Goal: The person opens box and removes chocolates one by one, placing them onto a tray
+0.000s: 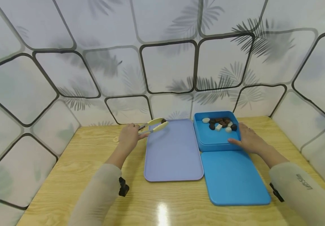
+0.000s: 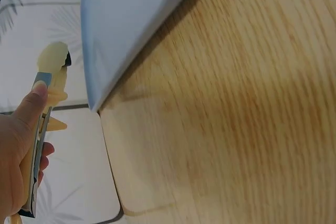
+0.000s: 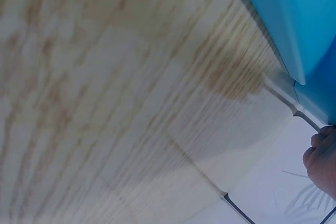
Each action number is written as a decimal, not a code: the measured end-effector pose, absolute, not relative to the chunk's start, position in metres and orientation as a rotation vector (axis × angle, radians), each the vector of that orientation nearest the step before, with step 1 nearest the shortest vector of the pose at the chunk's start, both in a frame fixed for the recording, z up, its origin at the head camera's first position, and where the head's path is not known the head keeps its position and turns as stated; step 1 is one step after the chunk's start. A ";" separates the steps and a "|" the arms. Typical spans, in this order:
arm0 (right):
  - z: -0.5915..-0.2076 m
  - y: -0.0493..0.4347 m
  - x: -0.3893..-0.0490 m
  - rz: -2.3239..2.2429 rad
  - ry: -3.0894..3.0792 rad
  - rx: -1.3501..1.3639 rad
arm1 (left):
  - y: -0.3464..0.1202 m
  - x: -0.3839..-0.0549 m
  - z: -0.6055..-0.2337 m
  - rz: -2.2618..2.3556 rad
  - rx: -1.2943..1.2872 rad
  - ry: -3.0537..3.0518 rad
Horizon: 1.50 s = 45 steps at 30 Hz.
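Observation:
My left hand [image 1: 129, 135] grips a pair of cream-tipped tongs [image 2: 51, 64], thumb along the metal arm. Pinched between the tong tips is a small dark brown piece [image 1: 163, 121], like a chocolate, over the far left corner of the lilac tray [image 1: 173, 150]. At the right, my right hand [image 1: 250, 138] holds the side wall of the blue box [image 1: 219, 147], thumb over the rim and fingers along the outside. Inside the box, several dark brown and white pieces [image 1: 218, 127] lie toward the back. In the right wrist view, the fingertips [image 3: 321, 148] show beside the box.
A flat blue lid [image 1: 236, 179] lies in front of the box, beside the tray. All of these stand on a wooden table [image 1: 94, 144]. Patterned white cloth walls [image 1: 168, 67] enclose the back and sides.

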State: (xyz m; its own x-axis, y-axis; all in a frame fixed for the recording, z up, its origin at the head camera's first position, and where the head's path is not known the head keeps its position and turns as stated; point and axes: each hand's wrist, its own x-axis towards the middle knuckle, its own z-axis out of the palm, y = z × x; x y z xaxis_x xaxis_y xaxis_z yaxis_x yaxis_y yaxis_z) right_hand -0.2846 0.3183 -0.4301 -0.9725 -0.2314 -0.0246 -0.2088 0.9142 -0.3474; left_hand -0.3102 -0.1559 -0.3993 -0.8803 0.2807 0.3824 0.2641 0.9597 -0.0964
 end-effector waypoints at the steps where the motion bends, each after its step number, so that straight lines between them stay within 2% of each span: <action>1: -0.430 0.318 -0.285 -0.539 3.006 -0.348 | -0.158 -0.310 -0.400 0.061 -0.379 -2.723; 18: -0.433 0.319 -0.286 -0.530 2.993 -0.328 | -0.174 -0.312 -0.400 0.290 -0.397 -2.852; 45: -0.433 0.319 -0.285 -0.580 2.994 -0.336 | -0.174 -0.305 -0.403 0.170 -0.391 -2.852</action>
